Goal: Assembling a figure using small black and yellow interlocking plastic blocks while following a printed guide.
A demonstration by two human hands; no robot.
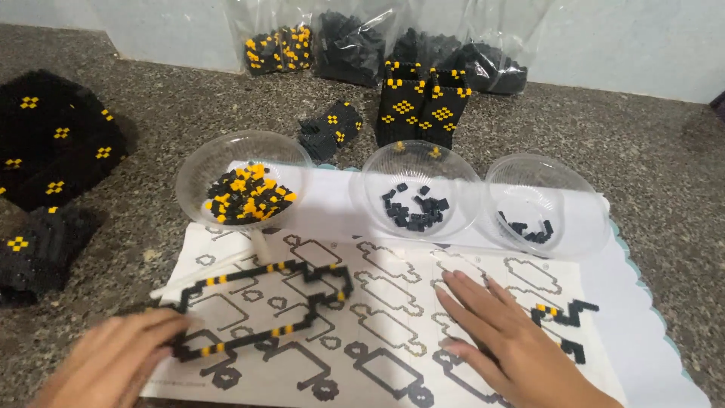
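we list first our left hand (pixel 113 359), low at the left, fingers curled loosely and resting on the left end of the brick outline (pixel 264 306); whether it pinches the piece we cannot tell. the brick outline is a thin black frame with a few yellow bits, lying flat on the pattern sheet (pixel 362 302), reaching from the left hand up toward the sheet's middle.

our right hand (pixel 498 332) lies palm down on the right half of the pattern sheet, fingers spread and flat, holding nothing. just right of it sits a small brick piece (pixel 566 313), black with a yellow spot, also on the sheet.

a white stick (pixel 204 276) lies slanted across the sheet's upper left corner, near the outline.

behind the sheet, on a white mat (pixel 642 332), we count three clear bowls in a row: the left bowl (pixel 243 177) holds mixed black and yellow bricks, the middle bowl (pixel 420 189) a few black bricks, the right bowl (pixel 545 204) fewer black bricks.

further back on the speckled counter (pixel 649 136) stands a black brick tower (pixel 419 106) with yellow diamond marks, a small brick block (pixel 330 128) beside it, and clear bags of bricks (pixel 355 45) against the wall.

at the far left lie large black brick slabs (pixel 53 143) with yellow marks.
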